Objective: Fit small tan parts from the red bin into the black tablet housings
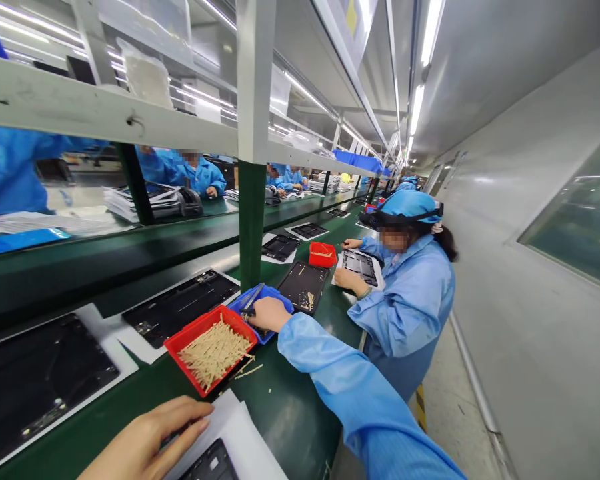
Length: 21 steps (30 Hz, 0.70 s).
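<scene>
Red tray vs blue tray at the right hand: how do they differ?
The red tray is packed with pale thin strips; the blue tray holds a metal tool instead. The right hand is over the blue tray, not the red tray. The red tray sits nearer the camera than the blue tray. Both are shallow open trays on the green belt.

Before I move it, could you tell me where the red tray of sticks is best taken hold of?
Take the red tray by its near long rim, coming from your side with your left hand: that edge faces you, while the blue tray crowds the next side.
</scene>
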### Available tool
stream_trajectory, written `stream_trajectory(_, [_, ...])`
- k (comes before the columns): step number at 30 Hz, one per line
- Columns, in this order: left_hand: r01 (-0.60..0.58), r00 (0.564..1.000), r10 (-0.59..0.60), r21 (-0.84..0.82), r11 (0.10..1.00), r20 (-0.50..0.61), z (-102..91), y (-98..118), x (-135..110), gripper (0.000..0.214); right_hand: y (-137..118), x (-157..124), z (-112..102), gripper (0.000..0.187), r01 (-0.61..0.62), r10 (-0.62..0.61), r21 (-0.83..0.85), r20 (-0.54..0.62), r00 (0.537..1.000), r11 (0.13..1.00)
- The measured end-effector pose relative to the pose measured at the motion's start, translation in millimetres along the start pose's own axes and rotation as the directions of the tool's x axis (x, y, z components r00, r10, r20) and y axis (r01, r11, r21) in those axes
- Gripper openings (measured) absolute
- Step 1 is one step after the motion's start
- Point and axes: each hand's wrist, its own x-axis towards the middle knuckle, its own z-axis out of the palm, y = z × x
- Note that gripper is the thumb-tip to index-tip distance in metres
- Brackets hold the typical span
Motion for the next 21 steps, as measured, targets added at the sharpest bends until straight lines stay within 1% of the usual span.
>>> stream_trajectory(3, [0.005, 1.000, -0.005, 0.015, 1.000, -0.011, -1.0, 8.7, 0.4, 0.041, -5.5, 5.5, 8.2, 0.020, -0.028, 0.029, 0.062, -0.017, 0.999, 0.998])
stream_trajectory(7, [0.019, 1.000, -0.019, 0.007, 1.000, 0.010, -9.8, 17.2, -3.4, 0.040, 6.8, 6.3, 4.2, 0.006, -0.048, 0.061, 0.223, -0.054, 0.997, 0.974])
stream_trajectory(8, [0.026, 1.000, -0.026, 0.006, 1.000, 0.006, -12.0, 18.4, -3.4, 0.039, 11.9, 5.1, 1.8, 0.006, -0.050, 0.070, 0.277, -0.064, 0.995, 0.959])
stream_trajectory(10, [0.045, 0.999, -0.045, 0.003, 0.999, -0.019, -15.0, 19.1, -0.8, 0.040, 22.1, 1.2, -3.3, 0.015, -0.055, 0.094, 0.398, -0.079, 0.992, 0.916])
stream_trajectory(12, [0.073, 0.995, -0.076, -0.035, 0.997, -0.062, -15.7, 17.7, 6.7, 0.043, 30.6, -4.6, -7.8, 0.020, -0.051, 0.114, 0.528, -0.087, 0.990, 0.848])
stream_trajectory(14, [0.122, 0.985, -0.134, -0.115, 0.986, -0.106, -14.7, 14.8, 20.2, 0.046, 35.8, -11.7, -11.3, 0.020, -0.033, 0.121, 0.653, -0.090, 0.989, 0.757])
stream_trajectory(16, [0.176, 0.971, -0.203, -0.192, 0.965, -0.128, -12.5, 11.6, 40.5, 0.048, 37.4, -18.4, -13.5, 0.019, -0.011, 0.118, 0.754, -0.089, 0.989, 0.657])
stream_trajectory(19, [0.238, 0.951, -0.276, -0.245, 0.940, -0.137, -6.7, 8.7, 81.9, 0.049, 35.7, -25.4, -14.6, 0.026, 0.015, 0.112, 0.851, -0.086, 0.990, 0.525])
stream_trajectory(21, [0.284, 0.934, -0.330, -0.276, 0.918, -0.136, -0.7, 8.7, 113.6, 0.048, 34.7, -27.4, -14.3, 0.031, 0.027, 0.110, 0.887, -0.087, 0.990, 0.461])
